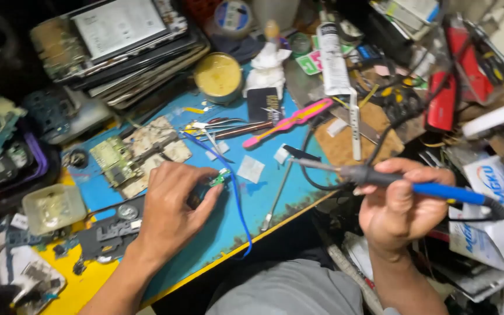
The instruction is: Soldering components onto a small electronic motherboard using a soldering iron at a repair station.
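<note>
In right grip (401,201): soldering iron (415,185).

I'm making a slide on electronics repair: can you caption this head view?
Left hand pins a small green circuit board on the blue mat; right hand holds a blue-handled soldering iron.

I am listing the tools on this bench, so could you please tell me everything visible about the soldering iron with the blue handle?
The soldering iron has a blue handle, a dark grey grip collar and a thin metal shaft ending in a dark tip that points left. It is held roughly level above the blue mat's front edge, not touching it. The right hand wraps around the grip, fingers curled over the top. A dark cable leaves the handle's rear end on the right. Whether it is hot cannot be told.
</note>
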